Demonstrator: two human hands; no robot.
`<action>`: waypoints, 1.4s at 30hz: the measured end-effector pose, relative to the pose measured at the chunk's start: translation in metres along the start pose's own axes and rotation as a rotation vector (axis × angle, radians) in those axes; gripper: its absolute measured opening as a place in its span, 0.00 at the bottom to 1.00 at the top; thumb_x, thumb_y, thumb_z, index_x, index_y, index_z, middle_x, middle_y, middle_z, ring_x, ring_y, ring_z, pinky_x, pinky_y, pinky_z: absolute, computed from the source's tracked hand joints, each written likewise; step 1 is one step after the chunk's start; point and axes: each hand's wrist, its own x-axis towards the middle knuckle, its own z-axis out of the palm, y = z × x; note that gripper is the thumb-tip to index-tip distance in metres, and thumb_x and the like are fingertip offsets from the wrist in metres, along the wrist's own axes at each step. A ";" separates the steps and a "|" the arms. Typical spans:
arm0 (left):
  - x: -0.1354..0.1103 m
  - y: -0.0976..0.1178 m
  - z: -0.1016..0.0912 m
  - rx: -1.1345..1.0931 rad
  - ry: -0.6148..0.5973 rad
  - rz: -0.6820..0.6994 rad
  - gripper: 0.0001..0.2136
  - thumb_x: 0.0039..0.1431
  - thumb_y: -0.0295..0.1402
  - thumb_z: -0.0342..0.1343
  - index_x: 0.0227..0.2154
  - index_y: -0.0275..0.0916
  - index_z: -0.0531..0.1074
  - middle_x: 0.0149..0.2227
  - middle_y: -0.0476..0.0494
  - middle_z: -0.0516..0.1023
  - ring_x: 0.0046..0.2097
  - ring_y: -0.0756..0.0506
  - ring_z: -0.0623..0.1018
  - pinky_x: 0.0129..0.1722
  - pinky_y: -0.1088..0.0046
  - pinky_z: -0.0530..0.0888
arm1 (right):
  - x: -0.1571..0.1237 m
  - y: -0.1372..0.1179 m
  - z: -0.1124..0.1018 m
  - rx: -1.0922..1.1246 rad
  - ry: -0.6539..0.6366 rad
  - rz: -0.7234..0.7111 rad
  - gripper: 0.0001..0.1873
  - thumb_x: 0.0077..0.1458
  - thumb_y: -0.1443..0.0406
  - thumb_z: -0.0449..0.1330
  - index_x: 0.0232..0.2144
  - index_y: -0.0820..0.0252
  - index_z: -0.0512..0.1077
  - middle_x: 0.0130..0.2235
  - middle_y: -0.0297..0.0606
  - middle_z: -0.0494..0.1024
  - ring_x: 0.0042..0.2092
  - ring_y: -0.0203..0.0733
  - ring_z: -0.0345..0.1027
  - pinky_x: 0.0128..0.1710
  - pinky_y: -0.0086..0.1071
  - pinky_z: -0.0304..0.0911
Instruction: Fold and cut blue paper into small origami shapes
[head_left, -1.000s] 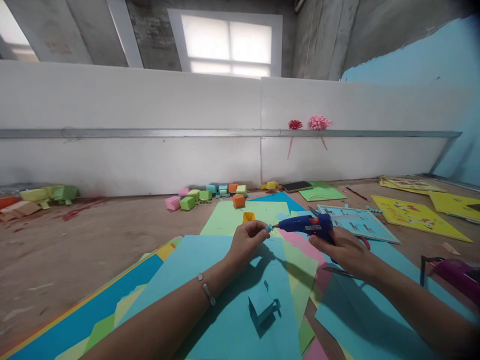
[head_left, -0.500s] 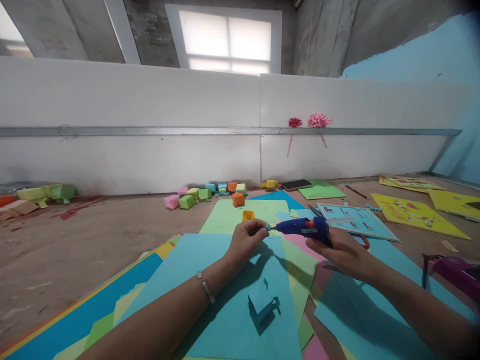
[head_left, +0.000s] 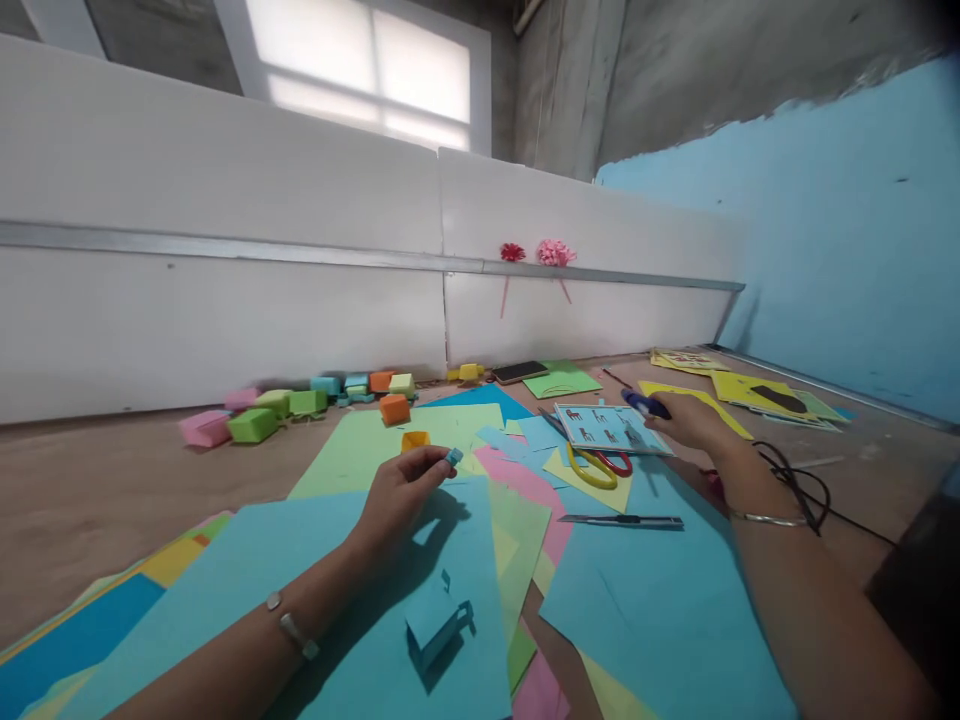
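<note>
Between its thumb and fingertips, my left hand (head_left: 405, 490) pinches a small folded piece of blue paper (head_left: 454, 457), held above a light blue sheet (head_left: 300, 560). Over to the right, my right hand (head_left: 690, 425) is closed around a dark blue glue gun (head_left: 643, 403), its nozzle pointing away from me beside a blue picture card (head_left: 592, 428). A small blue paper figure (head_left: 436, 625) with cut tabs stands on the sheet below my left hand. An orange-yellow paper box (head_left: 415, 440) sits just behind the left fingers.
Yellow-handled scissors (head_left: 592, 470) and a craft knife (head_left: 626, 521) lie between my hands. Several paper cubes (head_left: 255, 425) line the back left. A phone (head_left: 520, 372), yellow cards (head_left: 690, 405) and a black cable (head_left: 810, 490) are farther off. A white panel (head_left: 225, 320) stands behind.
My right hand has carried the glue gun away from the blue paper piece, to the right. The view has turned right, and my left hand still holds the piece.
</note>
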 end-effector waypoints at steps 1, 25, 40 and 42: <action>0.000 0.002 0.000 -0.018 0.010 -0.010 0.16 0.41 0.44 0.66 0.30 0.38 0.78 0.29 0.42 0.80 0.36 0.40 0.79 0.35 0.67 0.72 | 0.000 0.006 0.003 0.015 -0.022 -0.007 0.15 0.50 0.66 0.62 0.42 0.59 0.77 0.42 0.45 0.80 0.43 0.50 0.73 0.36 0.32 0.61; -0.070 0.086 0.026 -0.143 -0.269 -0.088 0.11 0.51 0.39 0.63 0.31 0.37 0.71 0.31 0.46 0.74 0.36 0.48 0.73 0.38 0.71 0.70 | -0.125 -0.189 0.010 1.635 -0.009 -0.228 0.12 0.46 0.55 0.67 0.28 0.57 0.79 0.38 0.40 0.80 0.44 0.46 0.73 0.46 0.39 0.69; -0.047 0.057 -0.035 0.772 -1.099 0.360 0.29 0.45 0.21 0.64 0.53 0.45 0.73 0.55 0.42 0.75 0.59 0.36 0.69 0.57 0.58 0.67 | -0.120 -0.179 0.004 1.506 -0.432 -0.234 0.13 0.46 0.62 0.64 0.24 0.57 0.62 0.25 0.35 0.77 0.29 0.39 0.72 0.32 0.33 0.66; -0.047 0.054 -0.033 0.761 -0.991 0.286 0.25 0.45 0.19 0.62 0.49 0.43 0.76 0.47 0.42 0.79 0.48 0.40 0.77 0.47 0.65 0.72 | -0.122 -0.179 0.006 1.463 -0.421 -0.254 0.12 0.47 0.62 0.63 0.24 0.57 0.61 0.24 0.33 0.76 0.27 0.36 0.70 0.31 0.31 0.65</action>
